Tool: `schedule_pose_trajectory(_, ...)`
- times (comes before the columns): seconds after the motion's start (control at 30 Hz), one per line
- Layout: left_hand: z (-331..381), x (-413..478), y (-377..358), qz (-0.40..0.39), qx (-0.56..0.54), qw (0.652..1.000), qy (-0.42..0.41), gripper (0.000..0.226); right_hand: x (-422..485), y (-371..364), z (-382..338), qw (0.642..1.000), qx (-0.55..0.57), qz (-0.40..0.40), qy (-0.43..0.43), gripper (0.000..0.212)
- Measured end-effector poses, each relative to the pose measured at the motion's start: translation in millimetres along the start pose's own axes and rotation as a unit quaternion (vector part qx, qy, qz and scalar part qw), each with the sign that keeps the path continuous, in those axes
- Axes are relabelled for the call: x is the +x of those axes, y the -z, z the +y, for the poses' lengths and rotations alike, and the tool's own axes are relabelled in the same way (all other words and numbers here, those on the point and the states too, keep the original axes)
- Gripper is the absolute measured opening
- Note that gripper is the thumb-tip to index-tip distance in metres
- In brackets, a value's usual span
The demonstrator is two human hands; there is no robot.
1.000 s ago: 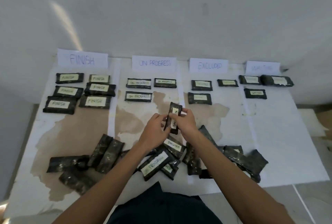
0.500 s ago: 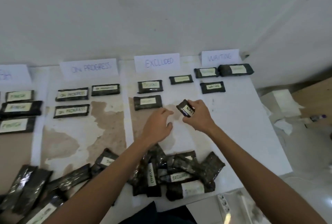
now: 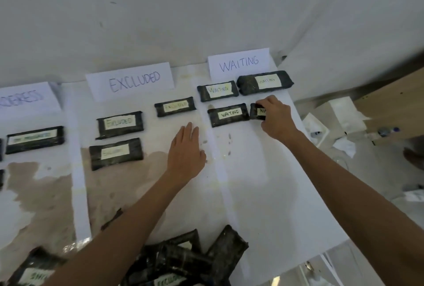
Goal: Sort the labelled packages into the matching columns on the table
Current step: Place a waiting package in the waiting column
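Head view: the right hand [image 3: 276,119] curls its fingers and thumb round the right end of a dark package [image 3: 256,111], whose label shows only "WA". The package is low over the white surface [image 3: 263,182]; whether it already rests there cannot be told. Its free end is just beside a second WAITING package [image 3: 228,114], which lies to the left of that hand. Beyond the right hand's knuckles lie two more WAITING packages [image 3: 218,90], side by side under the WAITING sign [image 3: 238,64].

The left hand [image 3: 187,148] holds nothing. It is palm down, fingers straight and together, on or just above the surface, well apart from the right hand. Past its fingertips lies one EXCLUDED package [image 3: 175,106], and to its left two others [image 3: 120,124] lie one behind the other, below the EXCLUDED sign [image 3: 130,81]. Near both forearms, at the near edge, sits a heap of unsorted packages [image 3: 195,258].
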State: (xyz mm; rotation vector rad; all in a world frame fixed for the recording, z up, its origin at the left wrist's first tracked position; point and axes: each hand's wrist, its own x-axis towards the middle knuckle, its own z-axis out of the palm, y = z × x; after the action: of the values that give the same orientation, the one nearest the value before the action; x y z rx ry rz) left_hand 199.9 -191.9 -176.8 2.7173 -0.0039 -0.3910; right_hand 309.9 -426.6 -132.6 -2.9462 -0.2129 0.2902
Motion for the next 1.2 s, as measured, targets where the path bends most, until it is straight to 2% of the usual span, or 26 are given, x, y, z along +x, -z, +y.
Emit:
schedule_pose_trajectory(0.13,4,5,-12,0.032,0.023,0.999,0.001,0.062,15,-19,17,1.000,0.002,-0.016,0.024,0.056)
schedule_pose_trajectory(0.3,3,4,-17,0.053,0.034,0.998,0.001,0.062,19,-29,25,0.999,0.017,0.000,0.044,0.058)
schedule_pose_trajectory(0.47,4,1,-5,0.011,0.029,1.000,0.005,0.062,8,-25,25,0.996,0.023,0.017,0.084,0.070)
schedule_pose_trajectory(0.6,6,-20,5,-0.014,-0.004,1.000,-0.009,0.059,-25,-8,2,0.991,0.049,0.022,0.121,0.062)
schedule_pose_trajectory(0.77,10,-73,5,-0.046,-0.031,0.998,-0.043,0.052,-93,-3,-33,0.986,0.067,-0.028,0.151,0.062)
schedule_pose_trajectory(0.93,7,-133,-5,-0.040,-0.046,0.997,-0.053,0.050,-172,-23,-59,0.974,0.044,-0.104,0.196,0.062)
schedule_pose_trajectory(1.03,2,-164,-14,-0.043,-0.037,0.997,-0.053,0.049,-216,-38,-69,0.955,0.022,-0.201,0.218,0.068)
schedule_pose_trajectory(1.1,-1,-181,-19,-0.037,-0.032,0.997,-0.056,0.048,-242,-51,-70,0.935,-0.036,-0.257,0.241,0.075)
schedule_pose_trajectory(1.2,-6,-202,-23,-0.021,-0.043,0.996,-0.071,0.047,-271,-74,-68,0.929,-0.097,-0.214,0.285,0.068)
